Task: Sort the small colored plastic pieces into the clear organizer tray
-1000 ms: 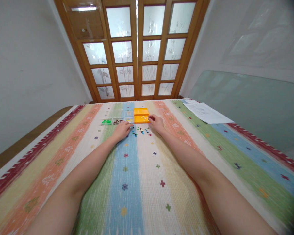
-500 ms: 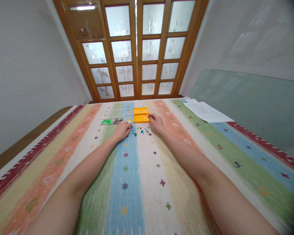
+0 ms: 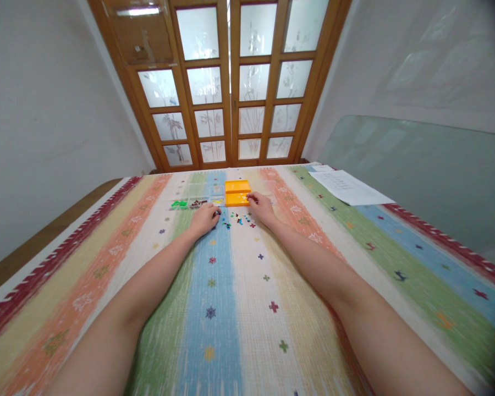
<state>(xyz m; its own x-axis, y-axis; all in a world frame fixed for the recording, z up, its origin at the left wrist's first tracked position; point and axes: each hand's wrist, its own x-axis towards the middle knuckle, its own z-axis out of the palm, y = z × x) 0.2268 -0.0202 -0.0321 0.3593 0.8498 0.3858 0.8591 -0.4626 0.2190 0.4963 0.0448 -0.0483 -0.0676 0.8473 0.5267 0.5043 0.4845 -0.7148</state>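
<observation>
My right hand [image 3: 260, 207] is at the right front edge of an open yellow box [image 3: 237, 187], fingers pinched over its front tray, where small white pieces lie. What the fingertips hold is too small to make out. My left hand [image 3: 206, 219] rests curled on the cloth, in front of a clear divided case [image 3: 198, 190]. Whether something sits in its fingers I cannot make out. Green pieces [image 3: 179, 204], dark brown pieces [image 3: 198, 203] and yellow pieces [image 3: 218, 201] fill the case's front compartments. Small loose pieces [image 3: 240, 220] in blue, green and other colours are scattered between my hands.
A striped, patterned tablecloth [image 3: 214, 335] covers the table. Printed paper sheets [image 3: 350, 188] lie at the far right. Behind the table stand wooden doors with frosted panes [image 3: 208, 86], and a pale green panel [image 3: 429, 176] leans along the right wall.
My right hand has shifted slightly left, its fingertips further over the yellow box's front tray. My left hand has barely moved. The box and the case stay in place.
</observation>
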